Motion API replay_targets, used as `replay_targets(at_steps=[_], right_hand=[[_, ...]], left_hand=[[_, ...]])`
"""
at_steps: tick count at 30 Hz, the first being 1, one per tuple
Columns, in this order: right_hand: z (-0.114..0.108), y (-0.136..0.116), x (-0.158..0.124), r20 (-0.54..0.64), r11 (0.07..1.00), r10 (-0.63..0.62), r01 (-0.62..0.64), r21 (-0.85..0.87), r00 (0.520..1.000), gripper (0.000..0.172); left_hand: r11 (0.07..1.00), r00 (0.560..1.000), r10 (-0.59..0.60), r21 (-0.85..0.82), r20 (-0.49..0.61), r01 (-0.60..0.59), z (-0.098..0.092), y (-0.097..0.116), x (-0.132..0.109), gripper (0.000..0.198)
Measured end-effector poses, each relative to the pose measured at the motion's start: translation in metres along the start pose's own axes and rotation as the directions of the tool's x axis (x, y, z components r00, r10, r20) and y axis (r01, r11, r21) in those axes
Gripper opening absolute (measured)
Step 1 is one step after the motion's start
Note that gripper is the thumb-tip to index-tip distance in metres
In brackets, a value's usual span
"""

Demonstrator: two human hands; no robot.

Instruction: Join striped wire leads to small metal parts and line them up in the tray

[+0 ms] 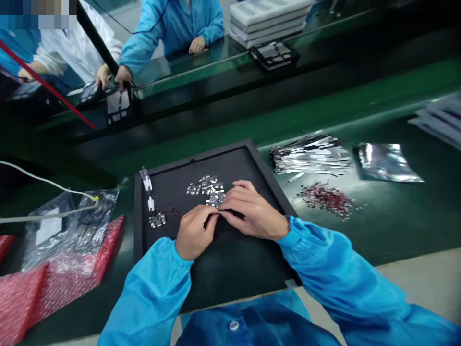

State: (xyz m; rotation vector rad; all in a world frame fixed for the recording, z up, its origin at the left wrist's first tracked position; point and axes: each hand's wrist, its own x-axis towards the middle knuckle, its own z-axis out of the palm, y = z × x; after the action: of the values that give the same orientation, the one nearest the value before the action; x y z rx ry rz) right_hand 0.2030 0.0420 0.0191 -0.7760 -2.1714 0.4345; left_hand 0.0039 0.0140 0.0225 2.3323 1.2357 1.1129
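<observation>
A black tray (252,163) lies in front of me on the dark bench. Several small silvery metal parts (206,186) are heaped near its middle. My left hand (194,234) and my right hand (250,211) meet over the tray, both pinched on one tiny metal part (218,211) between the fingertips. A narrow strip with white tabs (147,188) and another small metal part (157,220) lie at the tray's left side.
Right of the tray lie a bundle of silvery strips (311,156), a scatter of reddish bits (327,198) and a foil bag (385,161). Clear bags (72,223) sit on red bubble wrap (43,283) at left. Other people (173,29) work across the belt, near stacked trays (268,19).
</observation>
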Motion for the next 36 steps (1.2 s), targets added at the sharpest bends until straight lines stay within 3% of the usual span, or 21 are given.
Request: replay_targets(at_steps=[9,13,17,20,23,26,27,29,30,31,33,36], right_hand=[[-0.005,0.007,0.003,0.097,0.984,-0.141,0.15,-0.097,0.985,0.01],[-0.01,0.003,0.004,0.094,0.972,-0.152,0.166,-0.169,0.984,0.013],[-0.024,-0.007,0.008,-0.026,0.952,-0.112,0.1,-0.288,0.993,0.015],[-0.049,-0.012,0.003,-0.277,0.926,-0.064,-0.046,-0.374,0.959,0.015],[-0.086,-0.005,-0.025,-0.52,0.858,0.082,-0.326,-0.397,0.85,0.015],[-0.126,0.014,-0.078,-0.585,0.63,0.409,-0.68,-0.374,0.701,0.014],[-0.137,0.022,-0.098,-0.558,0.51,0.531,-0.766,-0.39,0.638,0.014],[-0.152,0.035,-0.136,-0.503,0.206,0.757,-0.884,-0.421,0.416,0.015],[-0.157,0.04,-0.151,-0.474,0.118,0.817,-0.901,-0.418,0.327,0.016],[-0.159,0.044,-0.163,-0.449,0.076,0.851,-0.91,-0.408,0.272,0.016],[-0.158,0.048,-0.176,-0.418,0.061,0.878,-0.921,-0.386,0.234,0.017],[-0.15,0.051,-0.176,-0.405,0.08,0.884,-0.929,-0.362,0.234,0.019]], left_hand=[[0.994,0.992,0.098,0.034,0.081,-0.101,-0.001,-0.008,0.0,0.016],[0.997,0.995,0.081,0.002,0.053,-0.082,-0.002,-0.005,0.002,0.015],[0.999,0.998,-0.051,-0.013,-0.031,0.05,-0.002,-0.006,0.005,0.017],[0.955,0.959,-0.262,-0.172,-0.109,0.241,-0.001,-0.012,0.007,0.011],[0.791,0.858,-0.498,-0.473,-0.127,0.389,-0.001,-0.019,0.009,0.013],[0.629,0.78,-0.624,-0.621,-0.044,0.468,-0.002,-0.021,0.013,0.021],[0.604,0.767,-0.641,-0.633,-0.023,0.485,-0.002,-0.02,0.014,0.023],[0.585,0.756,-0.654,-0.638,-0.006,0.501,-0.003,-0.019,0.016,0.025],[0.584,0.753,-0.658,-0.635,-0.006,0.505,-0.003,-0.018,0.016,0.026],[0.587,0.75,-0.661,-0.628,-0.009,0.51,-0.003,-0.017,0.017,0.027],[0.595,0.747,-0.665,-0.616,-0.016,0.516,-0.003,-0.017,0.017,0.027],[0.605,0.747,-0.664,-0.607,-0.027,0.515,-0.003,-0.017,0.017,0.027]])
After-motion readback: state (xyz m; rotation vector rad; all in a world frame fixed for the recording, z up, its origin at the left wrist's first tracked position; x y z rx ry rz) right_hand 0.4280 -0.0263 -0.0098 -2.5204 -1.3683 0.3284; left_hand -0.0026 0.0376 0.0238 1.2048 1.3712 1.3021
